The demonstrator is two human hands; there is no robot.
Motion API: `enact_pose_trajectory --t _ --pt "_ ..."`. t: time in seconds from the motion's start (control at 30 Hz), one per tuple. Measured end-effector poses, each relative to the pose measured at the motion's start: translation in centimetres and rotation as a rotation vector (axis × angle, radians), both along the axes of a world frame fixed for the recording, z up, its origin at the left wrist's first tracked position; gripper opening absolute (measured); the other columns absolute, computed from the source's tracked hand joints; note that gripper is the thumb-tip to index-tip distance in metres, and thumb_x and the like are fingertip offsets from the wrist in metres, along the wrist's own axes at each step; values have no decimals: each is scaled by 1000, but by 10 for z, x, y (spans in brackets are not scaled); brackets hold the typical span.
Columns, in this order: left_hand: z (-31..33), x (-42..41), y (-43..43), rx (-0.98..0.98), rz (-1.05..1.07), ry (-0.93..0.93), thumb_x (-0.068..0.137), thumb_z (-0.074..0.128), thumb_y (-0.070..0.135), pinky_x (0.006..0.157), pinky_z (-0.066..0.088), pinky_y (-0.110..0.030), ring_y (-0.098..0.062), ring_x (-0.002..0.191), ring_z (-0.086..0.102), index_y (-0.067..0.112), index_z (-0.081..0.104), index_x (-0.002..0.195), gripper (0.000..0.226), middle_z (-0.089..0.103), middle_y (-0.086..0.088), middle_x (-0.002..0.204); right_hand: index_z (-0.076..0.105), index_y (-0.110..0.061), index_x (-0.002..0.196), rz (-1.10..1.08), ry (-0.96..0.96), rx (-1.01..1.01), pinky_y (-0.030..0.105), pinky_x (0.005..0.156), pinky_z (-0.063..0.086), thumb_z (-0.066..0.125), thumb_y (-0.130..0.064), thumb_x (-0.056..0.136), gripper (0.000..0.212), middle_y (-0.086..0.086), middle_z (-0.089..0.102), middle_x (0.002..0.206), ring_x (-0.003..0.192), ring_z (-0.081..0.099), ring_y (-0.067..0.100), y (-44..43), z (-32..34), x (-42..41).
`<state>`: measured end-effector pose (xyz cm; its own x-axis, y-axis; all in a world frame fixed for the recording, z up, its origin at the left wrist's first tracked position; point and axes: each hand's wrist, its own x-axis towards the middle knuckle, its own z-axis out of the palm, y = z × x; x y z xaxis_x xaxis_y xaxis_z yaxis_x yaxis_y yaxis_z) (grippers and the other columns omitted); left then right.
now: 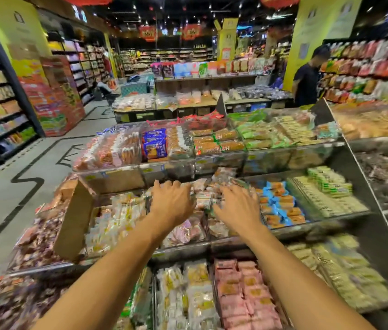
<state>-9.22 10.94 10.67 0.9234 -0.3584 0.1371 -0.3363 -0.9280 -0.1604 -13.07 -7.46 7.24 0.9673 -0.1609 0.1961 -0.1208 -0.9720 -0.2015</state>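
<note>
Snack packets (pixel 203 200), heaped askew, left hand (pixel 172 203), right hand (pixel 238 208) over

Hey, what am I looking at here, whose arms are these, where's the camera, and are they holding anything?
No machine here: a wide-angle camera worn on a person's head looks forward and down in a shop, and the bare arms are that person's own. The left hand and right hand reach over small wrapped snacks on the middle tier of a display stand. The right hand's fingers are spread, holding nothing; the left's fingertips are hidden, so its grip is unclear. Blue-and-orange packets lie to the right, pink packets on the tier below.
</note>
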Motion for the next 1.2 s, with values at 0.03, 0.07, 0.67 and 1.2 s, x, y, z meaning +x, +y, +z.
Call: enact_pose_trajectory --t 0.03,0.07,0.67,1.2 --pt "-3 2 -11 -4 -7 3 104 38 58 113 34 -60 -34 124 58 25 55 137 50 65 -8 133 46 -33 152 -14 -4 -6 56 124 21 53 -63 97 64 -1 51 153 144 43 27 -10 -3 2" --pt "-6 6 -20 -11 -11 8 104 38 57 114 34 -60 -34 126 57 26 54 139 50 64 -8 134 48 -33 151 -25 -5 -9 55 123 23 52 -62 97 62 -1 52 152 143 45 27 -18 -7 5" --pt "-91 119 -80 -23 -54 96 104 37 58 120 27 -60 -33 133 55 25 48 148 56 60 -8 143 53 -25 142 -148 89 -28 44 111 38 55 -53 99 51 2 60 139 132 52 27 -114 -67 81" --pt "-148 152 -107 -77 224 248 104 44 48 108 43 -49 -29 127 57 18 46 148 53 60 -9 139 50 -30 101 -57 -28 198 33 67 37 61 -44 99 18 -10 56 97 92 57 17 -178 -112 154"
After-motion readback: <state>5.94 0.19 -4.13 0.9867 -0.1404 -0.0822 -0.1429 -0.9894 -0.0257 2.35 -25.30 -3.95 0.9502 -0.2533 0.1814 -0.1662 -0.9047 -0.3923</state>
